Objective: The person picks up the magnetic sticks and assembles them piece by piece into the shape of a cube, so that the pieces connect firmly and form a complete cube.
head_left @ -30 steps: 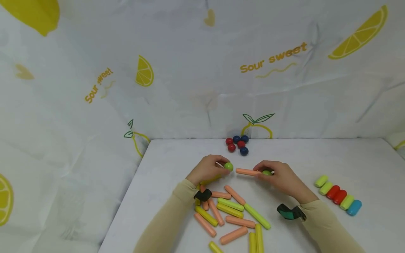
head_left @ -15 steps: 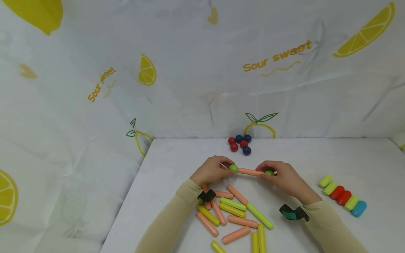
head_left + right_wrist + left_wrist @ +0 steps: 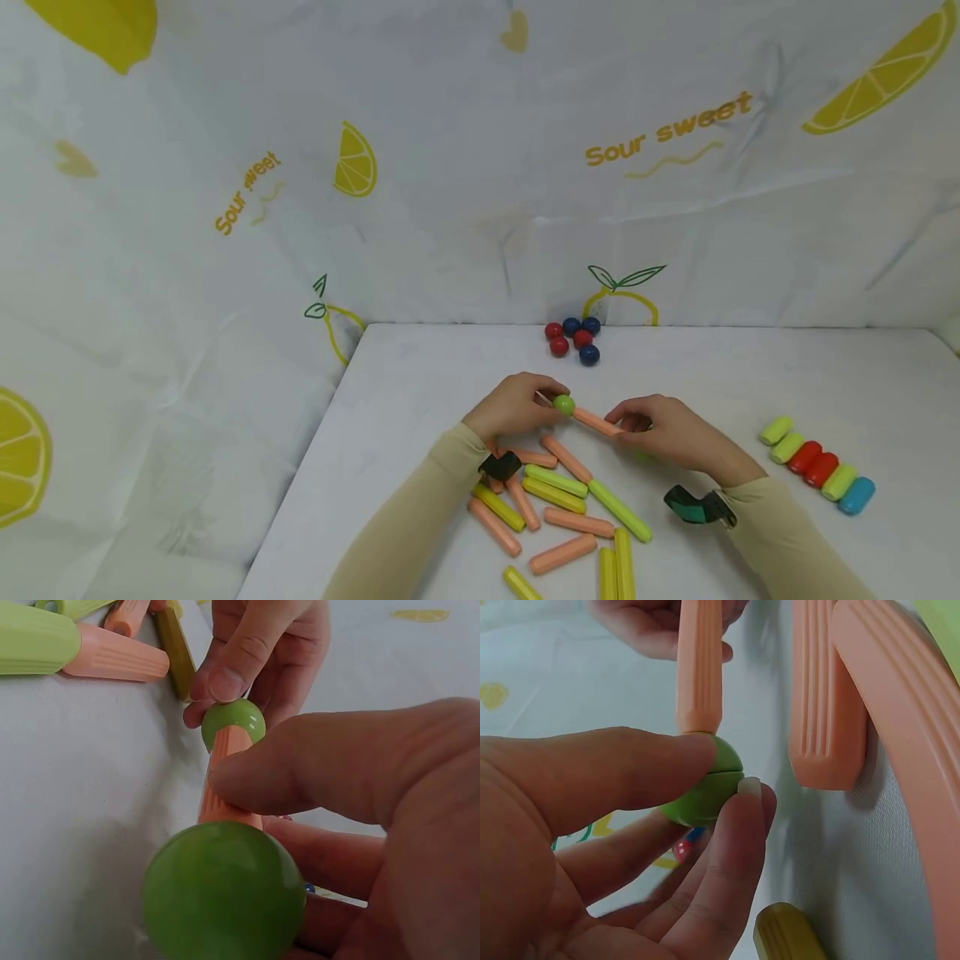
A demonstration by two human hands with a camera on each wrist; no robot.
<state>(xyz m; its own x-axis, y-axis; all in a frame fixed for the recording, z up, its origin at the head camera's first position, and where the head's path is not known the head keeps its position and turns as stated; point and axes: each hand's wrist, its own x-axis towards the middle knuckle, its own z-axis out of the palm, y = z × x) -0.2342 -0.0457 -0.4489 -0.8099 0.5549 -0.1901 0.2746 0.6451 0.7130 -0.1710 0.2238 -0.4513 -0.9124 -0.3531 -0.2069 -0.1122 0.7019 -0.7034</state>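
My left hand [image 3: 517, 406] pinches a green ball [image 3: 712, 796] between thumb and fingers. The tip of a ribbed orange stick [image 3: 596, 422] touches that ball. Thumb and fingers of my right hand [image 3: 675, 435] grip the same stick near its other end. A second green ball [image 3: 225, 889] sits at this end, large in the right wrist view and mostly hidden behind the hand in the head view. The stick slopes down toward the right hand. Loose orange sticks [image 3: 829, 697] lie on the table beside the left hand.
Several yellow, green and orange sticks [image 3: 570, 521] are spread on the white table [image 3: 360, 417] in front. Red and navy balls [image 3: 583, 339] cluster at the back edge. A row of short green, red and blue barrel-shaped pieces [image 3: 822, 469] lies at the right.
A gap between the left hand's green ball and the orange stick has closed, and the two now touch. The right hand has lowered its end, so the stick tilts more.
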